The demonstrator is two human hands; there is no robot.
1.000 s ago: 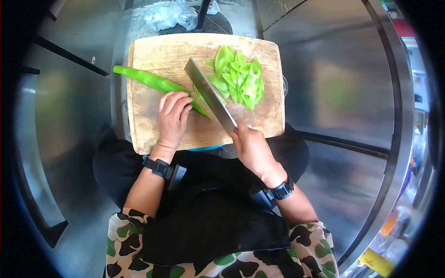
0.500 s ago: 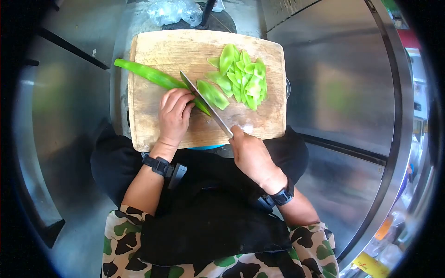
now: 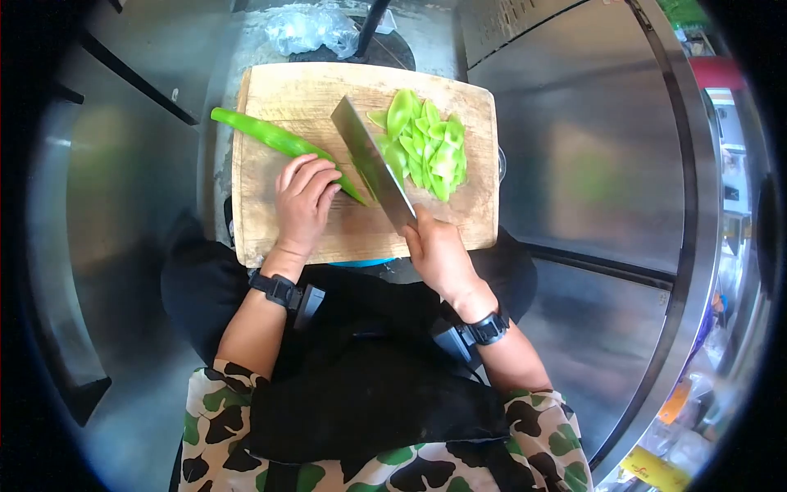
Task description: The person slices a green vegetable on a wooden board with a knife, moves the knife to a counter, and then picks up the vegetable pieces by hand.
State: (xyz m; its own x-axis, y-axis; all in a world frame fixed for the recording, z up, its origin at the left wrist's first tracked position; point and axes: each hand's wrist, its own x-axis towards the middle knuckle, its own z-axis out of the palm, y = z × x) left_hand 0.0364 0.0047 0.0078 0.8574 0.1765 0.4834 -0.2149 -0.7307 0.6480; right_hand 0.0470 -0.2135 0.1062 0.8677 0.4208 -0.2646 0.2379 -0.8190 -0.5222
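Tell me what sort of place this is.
Probably a kitchen, perhaps a commercial one: a wooden cutting board bears green vegetable slices, the right hand holds a broad-bladed knife, and large metal panels, like cabinet or fridge fronts, stand alongside.

The rectangular wooden cutting board (image 3: 283,90) was tan with browner patches. The long, tapered stalk (image 3: 262,134) crossing its left edge was bright green, the thin, leaf-shaped slices (image 3: 432,149) towards its upper right corner yellow-green, the broad-bladed metal knife (image 3: 374,168) grey. Loose camouflage sleeves (image 3: 217,426) mixed beige, black and green.
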